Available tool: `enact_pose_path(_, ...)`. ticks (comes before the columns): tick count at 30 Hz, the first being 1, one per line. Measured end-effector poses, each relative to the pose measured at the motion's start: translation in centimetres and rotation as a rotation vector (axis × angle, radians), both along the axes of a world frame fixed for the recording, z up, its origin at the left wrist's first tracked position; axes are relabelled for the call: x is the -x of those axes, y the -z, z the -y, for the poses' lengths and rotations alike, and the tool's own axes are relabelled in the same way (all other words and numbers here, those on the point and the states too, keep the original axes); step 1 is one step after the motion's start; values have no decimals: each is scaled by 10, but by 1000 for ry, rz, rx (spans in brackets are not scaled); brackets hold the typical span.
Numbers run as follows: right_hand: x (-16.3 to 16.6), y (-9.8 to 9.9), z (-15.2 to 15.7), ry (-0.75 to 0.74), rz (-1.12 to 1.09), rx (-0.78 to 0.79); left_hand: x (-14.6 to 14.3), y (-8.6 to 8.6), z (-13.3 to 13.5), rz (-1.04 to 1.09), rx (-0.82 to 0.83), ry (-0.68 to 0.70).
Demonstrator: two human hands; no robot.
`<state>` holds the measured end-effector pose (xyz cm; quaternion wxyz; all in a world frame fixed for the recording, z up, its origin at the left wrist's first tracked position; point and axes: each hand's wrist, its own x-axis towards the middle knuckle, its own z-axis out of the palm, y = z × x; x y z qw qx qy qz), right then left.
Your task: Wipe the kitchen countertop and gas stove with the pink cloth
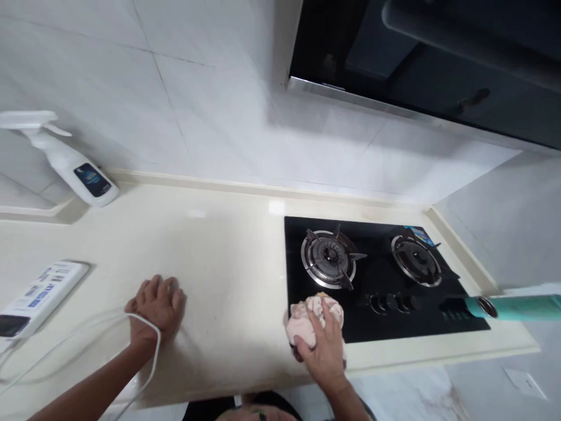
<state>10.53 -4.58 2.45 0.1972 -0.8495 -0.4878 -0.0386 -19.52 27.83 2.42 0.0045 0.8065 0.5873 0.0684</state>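
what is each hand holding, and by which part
Right hand clasps a bunched cloth over its top, on the hob; left hand holds nothing, resting on the counter.

white tiled wall (210, 99) behind cream surface (228, 245), black range hood (421, 52) above, pale marble floor (421, 397) below, soft even light.

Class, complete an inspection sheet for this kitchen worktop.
Surface: cream counter, with black two-burner hob set in it.
Job's things: crumpled pinkish cloth on the hob's front left corner.
Clutter: spray bottle at back left; teal tube at right edge.
Hands: right hand grips the cloth; left hand rests palm down on the counter.
Cables: white cable looped over the left wrist; power strip at left.
Surroundings: tiled wall, black range hood above.
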Motion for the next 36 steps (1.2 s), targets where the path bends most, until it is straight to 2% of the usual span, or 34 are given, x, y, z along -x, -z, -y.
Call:
enact_pose_path(5,20,-4,-55,-8,-24,11,2,5,0,-10,-23,-10)
enact_pose_path(9,13,-4,-105,-79,-56,9,4,10,0,-4,-48,-13)
enact_pose_path(14,-10,3,-183,-71,-70,-48,8,16,0,5,-76,-19)
enact_pose_path(16,-26,3,-217,-3,-83,-83,11,20,0,19,-79,1)
enact_pose_path(21,-79,-5,-290,334,-149,-85,17,25,1,33,-121,29)
enact_pose_path(23,-96,-7,-310,383,-161,-74,17,24,2,16,-116,38)
enact_pose_path(26,-109,-7,-329,368,-170,-31,15,21,4,3,-104,39)
enact_pose_path(30,-104,-7,-335,217,-160,17,13,18,5,23,-88,26)
enact_pose_path(33,-82,-10,-323,49,-159,28,12,17,4,37,-60,13)
enact_pose_path(36,-44,-7,-294,-65,-164,21,10,17,3,50,-54,-12)
